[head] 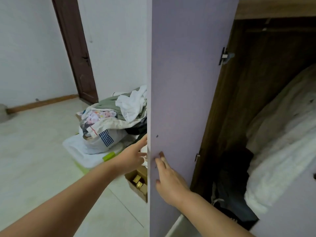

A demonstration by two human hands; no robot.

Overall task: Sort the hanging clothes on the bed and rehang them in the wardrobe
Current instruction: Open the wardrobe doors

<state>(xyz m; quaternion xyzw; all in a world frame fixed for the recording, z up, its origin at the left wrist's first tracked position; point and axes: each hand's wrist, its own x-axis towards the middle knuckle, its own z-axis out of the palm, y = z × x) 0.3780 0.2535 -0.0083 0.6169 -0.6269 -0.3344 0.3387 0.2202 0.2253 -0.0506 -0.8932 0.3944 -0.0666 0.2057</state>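
A pale lilac wardrobe door (184, 74) stands open edge-on in the middle of the view. My right hand (168, 177) lies flat on its inner face with straight fingers. My left hand (133, 155) reaches to the door's outer edge; its fingertips go out of sight behind the door. Inside the dark wooden wardrobe (256, 82) hang dark clothes (234, 177) low down, and a bulky white quilt (282, 142) fills the right side.
A pile of clothes and bags (112, 120) sits on a white lidded bin (82, 151) left of the door. An open cardboard box (138, 183) stands on the tiled floor by the door's foot. A brown room door (75, 48) is at the back.
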